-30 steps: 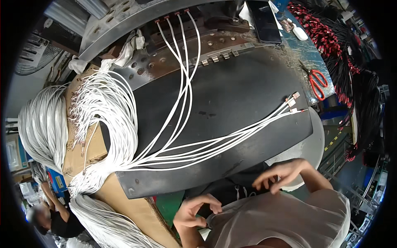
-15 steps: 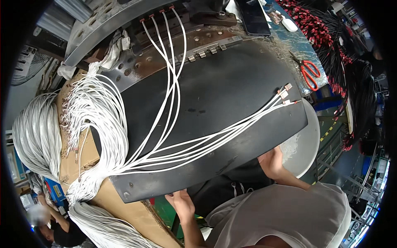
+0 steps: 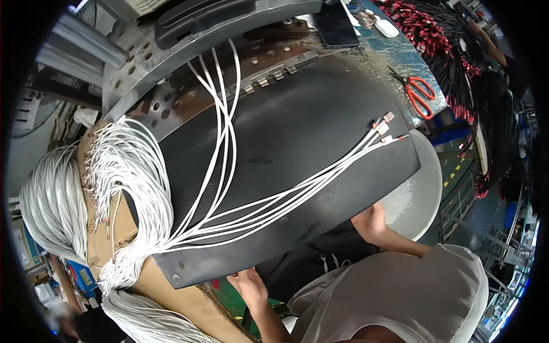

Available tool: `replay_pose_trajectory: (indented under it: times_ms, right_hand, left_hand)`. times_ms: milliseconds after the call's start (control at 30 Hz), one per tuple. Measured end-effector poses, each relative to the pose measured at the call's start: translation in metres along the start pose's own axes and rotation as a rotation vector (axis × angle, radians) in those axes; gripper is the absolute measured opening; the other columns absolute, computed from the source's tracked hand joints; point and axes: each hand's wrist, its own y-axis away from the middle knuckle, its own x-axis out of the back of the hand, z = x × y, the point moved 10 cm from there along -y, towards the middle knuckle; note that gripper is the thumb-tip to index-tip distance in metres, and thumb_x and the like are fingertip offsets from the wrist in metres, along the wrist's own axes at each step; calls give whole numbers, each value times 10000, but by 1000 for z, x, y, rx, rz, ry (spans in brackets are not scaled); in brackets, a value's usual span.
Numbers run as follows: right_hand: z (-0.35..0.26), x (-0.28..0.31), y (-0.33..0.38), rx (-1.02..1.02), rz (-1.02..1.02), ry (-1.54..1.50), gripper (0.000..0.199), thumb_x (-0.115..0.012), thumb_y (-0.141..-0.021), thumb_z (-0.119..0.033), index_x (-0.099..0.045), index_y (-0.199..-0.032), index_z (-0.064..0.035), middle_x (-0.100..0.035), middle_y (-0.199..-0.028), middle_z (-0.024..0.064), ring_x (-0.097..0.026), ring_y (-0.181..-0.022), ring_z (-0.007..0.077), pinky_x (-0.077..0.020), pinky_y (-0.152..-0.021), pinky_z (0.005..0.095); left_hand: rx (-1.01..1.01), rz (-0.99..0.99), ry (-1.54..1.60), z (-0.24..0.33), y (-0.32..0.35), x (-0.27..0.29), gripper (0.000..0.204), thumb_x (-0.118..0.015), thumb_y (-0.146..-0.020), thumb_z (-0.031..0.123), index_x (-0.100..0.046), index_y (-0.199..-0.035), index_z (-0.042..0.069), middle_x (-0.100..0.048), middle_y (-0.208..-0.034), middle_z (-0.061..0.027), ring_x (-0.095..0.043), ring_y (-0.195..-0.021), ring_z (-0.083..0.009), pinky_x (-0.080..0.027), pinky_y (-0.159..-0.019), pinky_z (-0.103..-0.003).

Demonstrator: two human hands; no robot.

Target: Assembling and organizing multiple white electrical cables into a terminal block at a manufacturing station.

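Observation:
A black board (image 3: 274,154) spreads before me, with white cables (image 3: 269,216) fanned across it. Some run up to the machine at the far side, where a dark press bar (image 3: 229,22) hides their ends. Others stretch right to small connector ends (image 3: 384,129), with red and pale parts. Just below the board's near edge are my left hand (image 3: 250,286), left of centre, and my right hand (image 3: 369,224), further right. Both have their fingers largely hidden under or behind the edge, so I cannot see whether they grip it.
Bundled white cables (image 3: 143,194) lie on cardboard (image 3: 166,286) at left. Metal clips (image 3: 271,78) line the board's far edge. At right are red-handled scissors (image 3: 420,97), a phone (image 3: 337,28), a pale basin (image 3: 432,188) and black cables with red ends (image 3: 412,34). Another person's arm (image 3: 490,43) shows upper right.
The dark press bar now covers the far cable ends, whose red terminals showed before. The view has shifted slightly. My hands stay by the board's near edge.

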Motion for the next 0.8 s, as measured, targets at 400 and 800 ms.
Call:
replay_pose_trajectory:
  times_ms: [400,800]
  right_hand:
    - [-108,-196,92,664,-1278,1204,307,-719,-901,-173,-646,-1176,-56,-618,-1093,73,-592,-972,219,-457,-803,343]
    - [-205,-177,6,903,-771,1884,322,-748,-844,-141,-649,-1136,-46,-610,-991,35,-576,-946,221,-410,-871,342]
  left_hand:
    - [-860,-1052,-1172,151,93,-259,276,-804,-776,105,-627,-949,-17,-635,-817,-122,-644,-749,-220,-529,-713,-314]
    - [-964,-1305,-1398,148,90,-307,128,-683,-837,30,-655,-939,-41,-600,-742,-122,-612,-651,-257,-517,-650,-328]
